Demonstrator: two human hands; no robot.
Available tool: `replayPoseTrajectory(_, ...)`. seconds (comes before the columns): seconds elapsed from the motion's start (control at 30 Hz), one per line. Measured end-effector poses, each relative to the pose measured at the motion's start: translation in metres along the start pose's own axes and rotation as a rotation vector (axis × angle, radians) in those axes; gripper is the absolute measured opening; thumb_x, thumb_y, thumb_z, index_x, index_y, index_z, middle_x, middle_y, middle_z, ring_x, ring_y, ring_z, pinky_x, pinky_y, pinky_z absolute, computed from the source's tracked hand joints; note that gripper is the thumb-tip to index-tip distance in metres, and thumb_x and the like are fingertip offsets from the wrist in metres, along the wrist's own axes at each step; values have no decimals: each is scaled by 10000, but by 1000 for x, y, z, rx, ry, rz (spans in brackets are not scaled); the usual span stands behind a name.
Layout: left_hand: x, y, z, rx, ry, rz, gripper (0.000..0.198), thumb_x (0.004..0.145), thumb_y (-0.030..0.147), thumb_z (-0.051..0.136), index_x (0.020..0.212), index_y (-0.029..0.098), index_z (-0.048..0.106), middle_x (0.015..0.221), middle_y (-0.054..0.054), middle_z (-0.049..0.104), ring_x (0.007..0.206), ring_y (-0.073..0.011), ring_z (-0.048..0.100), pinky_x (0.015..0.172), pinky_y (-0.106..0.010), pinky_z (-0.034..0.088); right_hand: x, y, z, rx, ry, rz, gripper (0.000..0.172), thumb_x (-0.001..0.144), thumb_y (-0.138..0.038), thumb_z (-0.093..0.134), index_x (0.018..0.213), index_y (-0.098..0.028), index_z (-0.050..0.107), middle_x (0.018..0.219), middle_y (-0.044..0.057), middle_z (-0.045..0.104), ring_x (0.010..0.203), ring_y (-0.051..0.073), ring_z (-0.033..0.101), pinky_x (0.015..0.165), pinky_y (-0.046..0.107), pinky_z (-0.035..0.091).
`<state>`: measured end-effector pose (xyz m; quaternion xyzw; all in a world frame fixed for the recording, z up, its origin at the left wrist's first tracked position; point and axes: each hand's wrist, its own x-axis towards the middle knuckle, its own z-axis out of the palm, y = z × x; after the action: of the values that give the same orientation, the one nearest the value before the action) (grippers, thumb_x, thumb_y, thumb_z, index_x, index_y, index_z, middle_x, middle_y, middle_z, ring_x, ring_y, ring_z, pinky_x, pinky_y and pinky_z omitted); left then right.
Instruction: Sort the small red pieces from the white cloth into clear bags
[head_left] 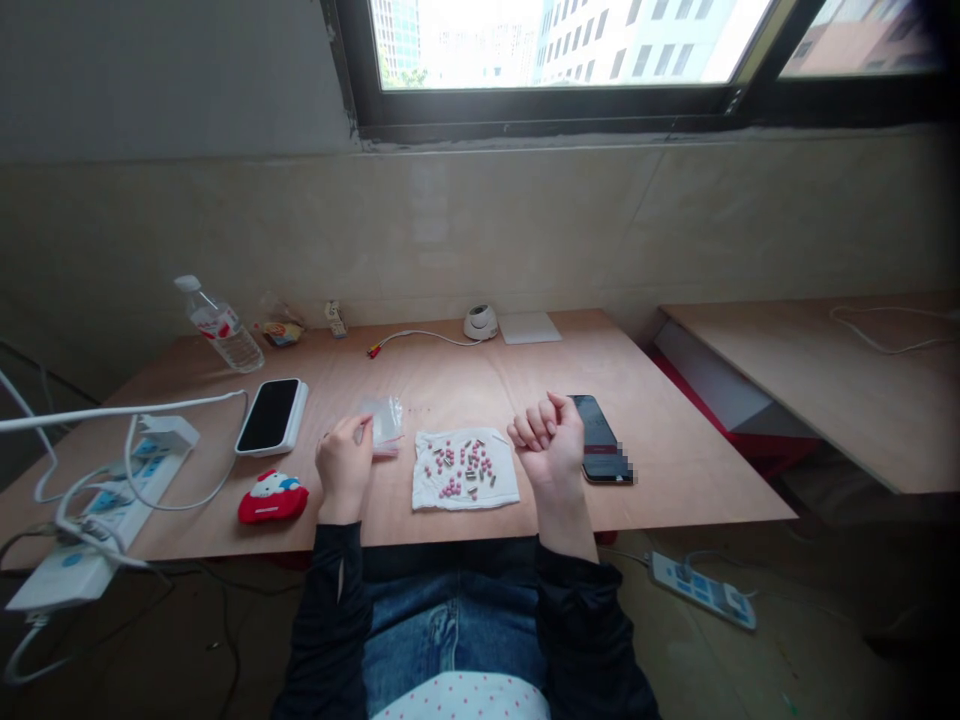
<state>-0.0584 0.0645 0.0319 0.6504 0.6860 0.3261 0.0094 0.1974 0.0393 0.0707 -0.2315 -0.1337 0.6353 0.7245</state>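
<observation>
My left hand (345, 462) rests on the table in a loose fist, its thumb side beside a clear plastic zip bag (386, 424). The inside of that fist is hidden, and I cannot tell if it touches the bag. Between my hands lies a white cloth (431, 494), with many small pink beads (451, 489) and several dark, short cylindrical pieces (492, 481) scattered over it. My right hand (551, 445) is turned palm up right of the cloth, fingers curled in, nothing visible in them. A dark smartphone (596, 432) lies just beyond it.
At the left are a white-cased phone (271, 417), a red cartoon pouch (273, 497) and a power strip (124, 512) with cables. A water bottle (221, 328), a small box (335, 319) and a white dome camera (481, 322) stand along the back. A second table (817, 390) is at right.
</observation>
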Motion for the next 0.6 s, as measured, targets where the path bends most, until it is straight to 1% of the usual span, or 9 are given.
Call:
replayPoseTrajectory(0.07, 0, 6, -8, -77, 161, -3, 286, 854, 284, 470, 1008, 162, 679, 1015, -102, 690, 939, -239, 628, 822, -327, 461, -1, 2, 3, -58, -58, 35, 466, 810, -280, 447, 426, -187, 200, 313, -82, 206, 293, 56, 142, 343, 223, 158)
replayPoseTrajectory(0.1, 0, 11, -12, -132, 211, -5, 289, 854, 293, 475, 1013, 160, 676, 999, -99, 691, 922, -228, 631, 823, -323, 467, -1, 3, 5, -97, -86, 43, 471, 810, -289, 451, 422, -187, 203, 316, -83, 204, 294, 54, 145, 346, 222, 161)
replayPoseTrajectory(0.13, -1, 17, -16, -197, 245, -8, 289, 853, 301, 481, 1010, 156, 675, 989, -95, 693, 901, -216, 634, 822, -318, 472, -2, 5, 7, -142, -113, 44, 479, 811, -304, 454, 420, -188, 204, 320, -83, 199, 296, 53, 147, 349, 222, 164)
replayPoseTrajectory(0.2, -5, 32, -22, -330, 254, -19, 289, 844, 321, 502, 996, 149, 679, 961, -85, 698, 854, -196, 638, 808, -312, 485, -4, 9, 9, -266, -157, 44, 488, 817, -345, 455, 420, -195, 214, 332, -86, 186, 304, 54, 142, 352, 227, 160)
replayPoseTrajectory(0.27, -10, 52, -25, -481, 204, -56, 289, 835, 345, 522, 983, 156, 681, 937, -70, 701, 812, -183, 641, 764, -302, 504, -7, 16, 12, -470, -174, 36, 486, 822, -389, 465, 430, -203, 247, 358, -86, 192, 323, 57, 153, 361, 236, 151)
replayPoseTrajectory(0.33, -16, 71, -24, -648, 90, -79, 284, 821, 357, 547, 976, 162, 684, 934, -62, 709, 812, -178, 649, 746, -291, 517, -10, 24, 13, -759, -195, 1, 473, 815, -432, 498, 447, -203, 306, 395, -76, 239, 355, 61, 205, 378, 243, 157)
replayPoseTrajectory(0.43, -23, 91, -19, -795, -68, -55, 238, 791, 327, 595, 928, 164, 702, 930, -59, 719, 840, -178, 657, 769, -281, 518, -14, 34, 13, -1158, -312, -72, 452, 806, -465, 520, 478, -192, 369, 446, -56, 302, 411, 73, 277, 407, 249, 167)
replayPoseTrajectory(0.5, -26, 97, -16, -821, -137, -46, 214, 779, 302, 612, 909, 162, 708, 910, -59, 724, 842, -182, 661, 781, -284, 517, -16, 39, 12, -1295, -398, -91, 449, 831, -463, 477, 490, -191, 372, 453, -51, 313, 418, 77, 285, 415, 252, 162)
replayPoseTrajectory(0.6, -27, 98, -14, -821, -174, -46, 201, 773, 282, 618, 907, 162, 709, 913, -60, 725, 853, -187, 663, 792, -289, 514, -17, 40, 11, -1376, -432, -123, 433, 857, -435, 432, 503, -193, 372, 450, -50, 334, 412, 80, 300, 418, 251, 171)
